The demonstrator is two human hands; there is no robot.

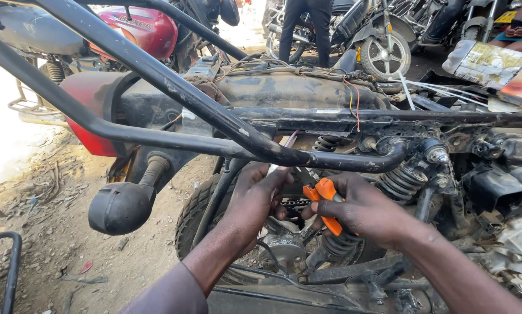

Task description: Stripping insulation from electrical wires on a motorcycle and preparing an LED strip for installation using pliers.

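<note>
your right hand (368, 210) is wrapped around the orange-handled pliers (326, 203), handles squeezed in your palm, nose aimed toward your left hand. your left hand (255, 200) has its fingers pinched narrow right by the pliers' tip (can't tell what it's pinching, too dark). both sit just under the black frame tube (214, 113), with the coil spring (401, 181) just beyond your right hand and the rear tyre (192, 216) beside your left wrist.

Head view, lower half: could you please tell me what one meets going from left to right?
Black turn-signal housing → rear tyre → left hand → orange-handled pliers → right hand → coil shock spring.
</note>
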